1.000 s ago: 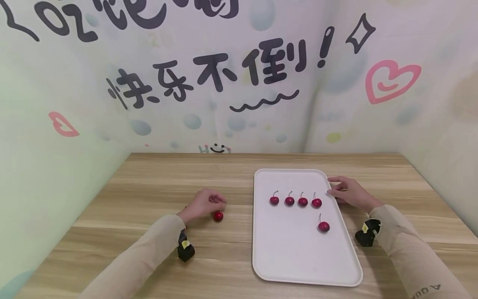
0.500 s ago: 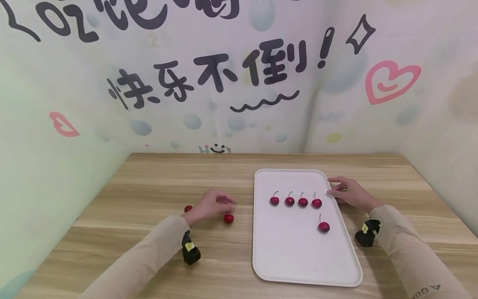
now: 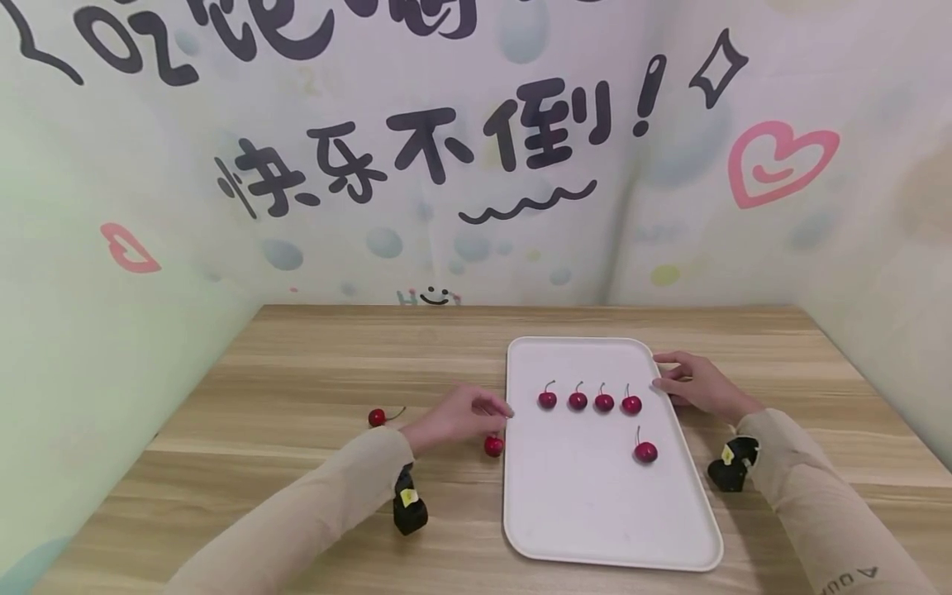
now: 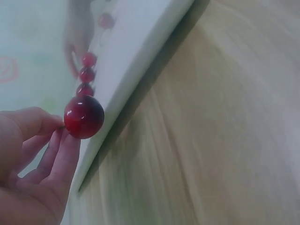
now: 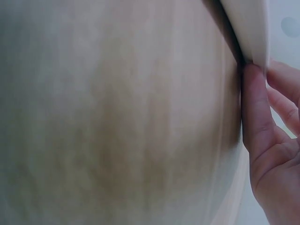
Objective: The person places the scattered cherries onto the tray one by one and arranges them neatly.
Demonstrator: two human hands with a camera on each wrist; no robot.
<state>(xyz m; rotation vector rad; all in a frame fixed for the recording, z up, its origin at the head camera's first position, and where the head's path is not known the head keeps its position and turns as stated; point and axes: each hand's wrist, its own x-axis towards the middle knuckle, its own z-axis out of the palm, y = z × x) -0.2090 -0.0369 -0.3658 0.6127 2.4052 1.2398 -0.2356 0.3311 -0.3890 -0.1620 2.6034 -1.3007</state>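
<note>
My left hand (image 3: 464, 416) pinches a red cherry (image 4: 84, 117) by its stem, just outside the left edge of the white tray (image 3: 595, 512). The fruit hangs below the fingertips in the head view. On the tray, several dark red cherries (image 3: 578, 402) lie in a row toward the far end, stems pointing away. Nearer and to the right lies a single cherry (image 3: 645, 452). At the tray's far right side, my right hand (image 3: 702, 384) holds the edge, with the thumb (image 5: 257, 103) against the outer wall under the rim and fingers beyond it.
Another cherry (image 3: 377, 417) with its stem lies on the wooden table (image 3: 312, 364), left of the tray and close to my left forearm. A printed cloth wall (image 3: 372, 165) stands behind the table. Each wrist carries a black camera (image 3: 409, 504).
My left hand has moved right with the cherry, from the table's left-middle to the tray's left edge. The loose cherry behind it has come into sight. My right hand and the tray stay still.
</note>
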